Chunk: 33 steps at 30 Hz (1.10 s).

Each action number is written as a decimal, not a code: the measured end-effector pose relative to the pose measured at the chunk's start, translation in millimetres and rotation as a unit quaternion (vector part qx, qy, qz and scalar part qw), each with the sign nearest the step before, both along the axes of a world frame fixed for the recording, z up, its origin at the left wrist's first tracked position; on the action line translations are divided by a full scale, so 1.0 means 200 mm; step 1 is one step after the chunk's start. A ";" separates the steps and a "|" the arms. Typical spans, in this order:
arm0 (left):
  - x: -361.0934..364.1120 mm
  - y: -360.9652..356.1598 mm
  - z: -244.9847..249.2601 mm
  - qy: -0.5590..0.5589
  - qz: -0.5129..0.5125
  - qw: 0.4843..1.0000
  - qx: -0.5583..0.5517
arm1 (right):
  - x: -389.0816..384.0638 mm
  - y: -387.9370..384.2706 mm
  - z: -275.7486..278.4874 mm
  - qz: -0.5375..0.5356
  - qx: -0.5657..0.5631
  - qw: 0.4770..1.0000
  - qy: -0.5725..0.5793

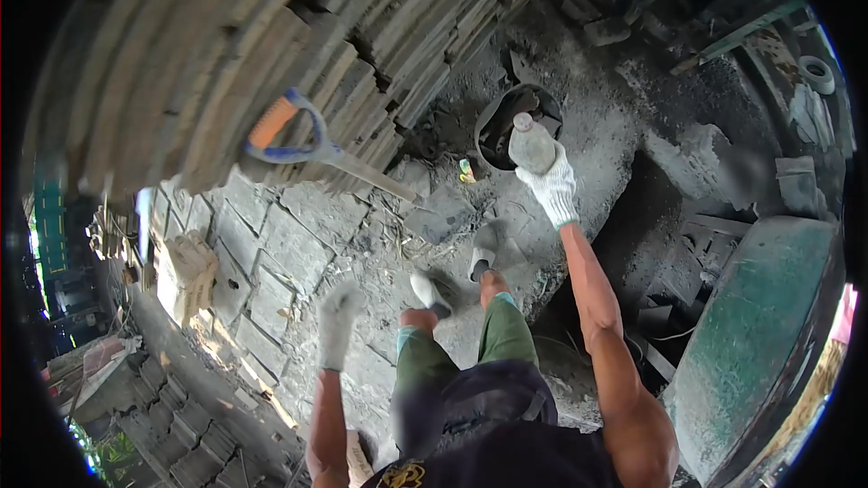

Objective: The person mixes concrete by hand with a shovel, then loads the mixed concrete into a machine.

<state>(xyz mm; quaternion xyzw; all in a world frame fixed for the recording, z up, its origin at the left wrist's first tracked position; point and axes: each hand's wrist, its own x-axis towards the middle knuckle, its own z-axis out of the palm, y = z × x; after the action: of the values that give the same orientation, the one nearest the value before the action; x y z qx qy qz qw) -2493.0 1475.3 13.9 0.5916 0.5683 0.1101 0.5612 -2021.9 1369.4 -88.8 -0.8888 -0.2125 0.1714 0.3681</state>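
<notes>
In the upper right of the frame we see the right hand [551, 183], in a white knit glove, closed around a capped bottle [533, 146], with its cap toward the top of the frame. The bottle overlaps a round container [484, 131] in our view; we cannot tell whether the 2 touch. Left of centre, the gloved left hand [337, 321] is blurred, apart from the bottle; we cannot tell whether it is open or closed. At upper left we find a shovel-type handle [371, 171] with a blue and orange grip, beside stacked corrugated sheets [298, 45]. Below centre, 2 feet stand on the grey floor [294, 248]; at lower right lies a green curved panel [755, 307].
</notes>
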 end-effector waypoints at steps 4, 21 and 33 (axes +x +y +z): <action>0.26 0.39 -0.14 -0.005 0.038 0.995 0.093 | 0.17 0.23 -0.40 0.043 -0.015 0.999 -0.007; 0.67 0.84 -0.46 -0.119 0.057 0.984 0.119 | 0.02 0.56 -1.42 0.212 -0.045 0.969 -0.116; 0.72 0.82 -0.46 -0.088 0.098 0.981 0.139 | 0.20 0.58 -1.47 0.085 0.042 0.989 -0.115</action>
<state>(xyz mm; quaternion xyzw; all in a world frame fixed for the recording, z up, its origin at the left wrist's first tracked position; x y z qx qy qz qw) -2349.4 1639.5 -78.1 0.5930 0.5513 0.2942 0.5078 -1981.3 1484.5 -383.7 -0.8650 -0.3355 0.0897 0.3620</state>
